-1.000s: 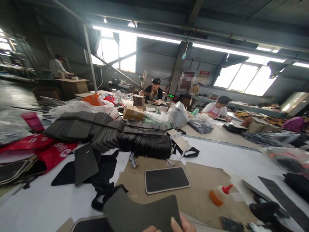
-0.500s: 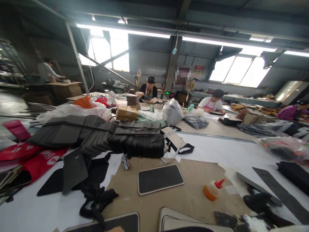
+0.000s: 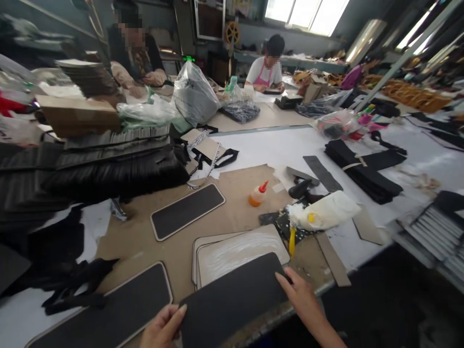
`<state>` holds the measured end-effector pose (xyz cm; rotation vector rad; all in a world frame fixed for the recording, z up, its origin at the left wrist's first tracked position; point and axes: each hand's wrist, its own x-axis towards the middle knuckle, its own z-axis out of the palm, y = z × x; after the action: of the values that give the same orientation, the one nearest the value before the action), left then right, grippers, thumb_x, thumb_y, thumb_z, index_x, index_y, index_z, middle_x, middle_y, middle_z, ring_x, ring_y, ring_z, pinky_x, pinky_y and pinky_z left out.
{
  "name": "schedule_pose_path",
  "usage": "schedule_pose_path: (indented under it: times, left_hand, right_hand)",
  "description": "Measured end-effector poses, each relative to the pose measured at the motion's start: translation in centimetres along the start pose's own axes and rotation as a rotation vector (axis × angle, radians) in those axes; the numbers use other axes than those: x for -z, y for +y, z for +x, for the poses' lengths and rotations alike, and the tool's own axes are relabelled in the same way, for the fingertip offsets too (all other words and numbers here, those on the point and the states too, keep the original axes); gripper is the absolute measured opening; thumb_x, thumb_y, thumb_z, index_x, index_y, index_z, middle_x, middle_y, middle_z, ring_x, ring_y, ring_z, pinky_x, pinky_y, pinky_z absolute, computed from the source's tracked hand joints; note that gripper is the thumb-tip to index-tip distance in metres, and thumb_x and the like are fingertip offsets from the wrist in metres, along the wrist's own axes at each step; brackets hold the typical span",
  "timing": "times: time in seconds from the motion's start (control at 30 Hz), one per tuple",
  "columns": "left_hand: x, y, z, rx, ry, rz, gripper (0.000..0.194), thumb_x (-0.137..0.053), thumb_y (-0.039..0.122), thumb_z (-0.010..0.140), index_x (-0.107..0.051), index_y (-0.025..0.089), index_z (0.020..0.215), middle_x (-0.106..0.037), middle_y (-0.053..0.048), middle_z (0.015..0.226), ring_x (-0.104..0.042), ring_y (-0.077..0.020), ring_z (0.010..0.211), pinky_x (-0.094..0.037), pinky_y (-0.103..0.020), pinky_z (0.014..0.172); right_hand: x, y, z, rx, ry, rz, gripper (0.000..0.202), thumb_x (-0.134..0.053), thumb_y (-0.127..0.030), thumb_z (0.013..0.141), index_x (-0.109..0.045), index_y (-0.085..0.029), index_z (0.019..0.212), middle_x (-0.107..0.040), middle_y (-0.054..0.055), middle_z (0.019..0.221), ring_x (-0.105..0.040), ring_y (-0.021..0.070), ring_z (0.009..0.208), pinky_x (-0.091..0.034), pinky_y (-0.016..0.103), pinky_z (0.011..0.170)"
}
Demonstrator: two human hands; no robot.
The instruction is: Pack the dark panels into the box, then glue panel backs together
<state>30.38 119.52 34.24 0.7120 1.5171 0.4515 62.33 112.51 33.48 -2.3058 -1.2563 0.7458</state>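
Note:
A dark grey rectangular panel (image 3: 232,299) with rounded corners is held at the table's near edge. My left hand (image 3: 165,326) pinches its left end between thumb and fingers. At the opposite end, my right hand (image 3: 299,292) grips the edge near the upper corner. Just beyond lies a small stack of beige panels (image 3: 239,251), the top one streaked with a whitish, shiny coating. The held panel overlaps the near part of this stack. A dark panel with a pale border (image 3: 188,211) lies farther off, and a similar bordered panel (image 3: 123,309) is at the lower left.
A red-tipped bottle (image 3: 257,194) with orange liquid stands on brown cardboard. Right of the stack are a yellow-handled brush (image 3: 292,241) and a white-smeared container (image 3: 331,211). Bundled dark strips (image 3: 119,164) fill the left; tied black pieces (image 3: 366,169) lie right. Two co-workers sit opposite.
The view has swung right and down. Both my hands and the dark panel between them are now in sight; before, only a sliver of skin showed at the bottom edge.

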Motion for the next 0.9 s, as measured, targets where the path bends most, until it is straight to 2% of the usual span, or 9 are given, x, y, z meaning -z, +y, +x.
schedule_pose_path:
  times: [0.17,0.27,0.33,0.5,0.9]
  left_hand:
    - [-3.2,4.0,1.8,-0.170,0.100,0.185,0.049,-0.060,0.066,0.048,-0.053,0.018,0.054,-0.041,0.004,0.048,-0.036,-0.0112,0.050,-0.032,-0.025,0.050]
    - [-4.7,5.2,3.6,-0.270,0.185,0.350,0.041,-0.051,0.060,0.056,-0.052,0.020,0.057,-0.045,0.003,0.050,-0.042,-0.0143,0.053,-0.034,-0.027,0.055]
    - [-5.4,5.7,4.8,-0.283,0.248,0.482,0.033,-0.046,0.053,0.061,-0.051,0.021,0.058,-0.049,0.002,0.051,-0.045,-0.0160,0.054,-0.034,-0.028,0.056]
    - [-6.3,5.6,6.1,-0.246,0.302,0.655,0.023,-0.042,0.042,0.068,-0.049,0.022,0.058,-0.055,-0.002,0.055,-0.051,-0.0182,0.057,-0.035,-0.028,0.058]
    - [-6.6,5.0,6.7,-0.197,0.374,0.669,0.025,-0.045,0.046,0.069,-0.053,0.022,0.063,-0.059,-0.003,0.063,-0.054,-0.0203,0.065,-0.037,-0.030,0.065]
  right_hand:
    - [1.5,0.8,3.8,0.140,0.183,-0.177,0.040,-0.027,-0.048,0.088,-0.052,-0.021,0.072,-0.059,0.006,0.069,-0.055,0.0189,0.066,-0.041,0.029,0.062]
    - [1.6,1.1,6.0,0.212,0.232,-0.326,0.038,-0.029,-0.046,0.089,-0.049,-0.021,0.069,-0.057,0.006,0.070,-0.052,0.0195,0.071,-0.037,0.029,0.065]
    - [1.3,1.4,7.1,0.224,0.227,-0.413,0.036,-0.032,-0.045,0.089,-0.048,-0.021,0.067,-0.056,0.005,0.069,-0.051,0.0194,0.071,-0.036,0.029,0.064]
    - [0.3,2.3,8.1,0.202,0.207,-0.482,0.030,-0.039,-0.039,0.089,-0.046,-0.021,0.067,-0.053,0.003,0.067,-0.048,0.0181,0.068,-0.033,0.028,0.062]
    - [0.3,2.7,8.7,0.185,0.146,-0.459,0.025,-0.039,-0.032,0.088,-0.044,-0.021,0.066,-0.054,0.002,0.067,-0.049,0.0171,0.067,-0.033,0.027,0.062]
